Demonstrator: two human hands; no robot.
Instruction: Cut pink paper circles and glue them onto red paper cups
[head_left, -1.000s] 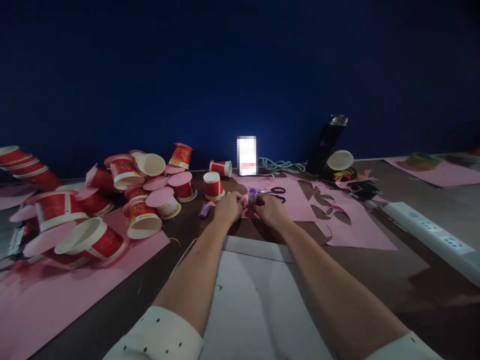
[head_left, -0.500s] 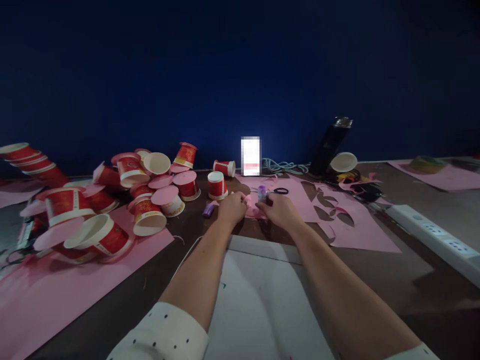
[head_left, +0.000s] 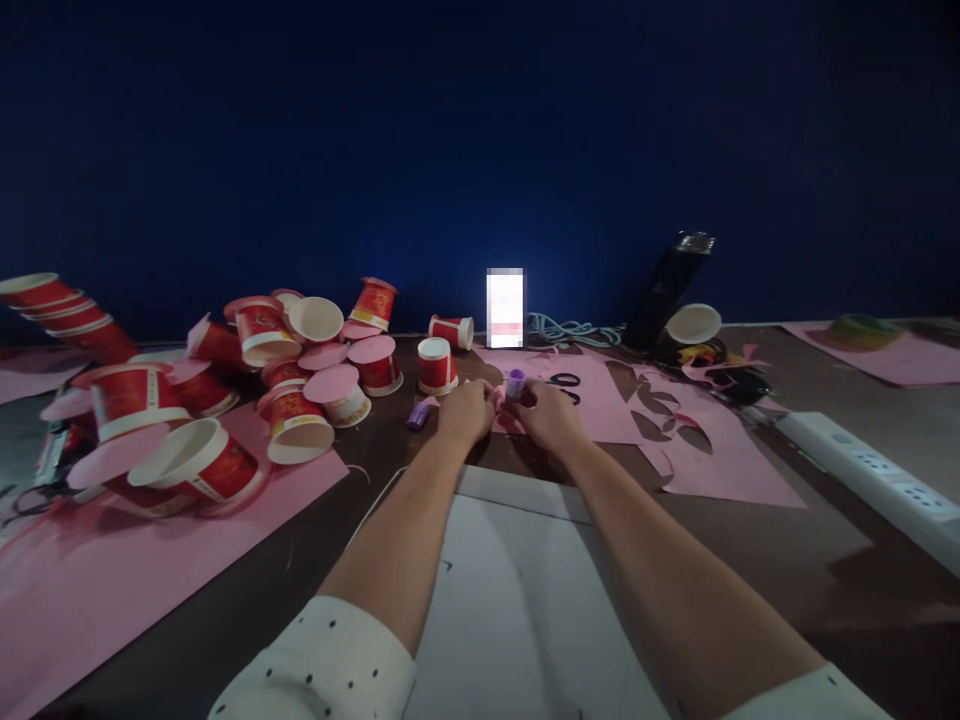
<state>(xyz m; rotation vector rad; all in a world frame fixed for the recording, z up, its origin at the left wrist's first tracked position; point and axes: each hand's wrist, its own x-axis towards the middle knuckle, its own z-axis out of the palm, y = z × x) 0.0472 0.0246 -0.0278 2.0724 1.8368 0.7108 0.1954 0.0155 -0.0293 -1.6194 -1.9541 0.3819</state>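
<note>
A purple glue stick (head_left: pixel 514 385) stands upright between the fingers of my right hand (head_left: pixel 550 412), which is closed on it. Just to its left, my left hand (head_left: pixel 469 410) pinches a small pink paper piece (head_left: pixel 498 398) at its edge. The fingers of both hands nearly meet, and the glue stick's lower end is hidden. A purple cap (head_left: pixel 418 416) lies on the dark table left of my left hand. Behind my right hand show the black handles of scissors (head_left: pixel 565 381), over pink paper (head_left: pixel 611 405).
Red paper cups (head_left: pixel 298 425), several with pink discs, crowd the left side. One cup (head_left: pixel 436 366) stands behind my left hand. A bright phone (head_left: pixel 505 308) is upright at the back. Cut pink sheets (head_left: pixel 727 470), a black bottle (head_left: pixel 667 290) and a power strip (head_left: pixel 870 475) are right.
My right hand has shifted slightly left with the glue stick, which is now closer to my left hand and tilted differently. More of the scissors' handles shows.
</note>
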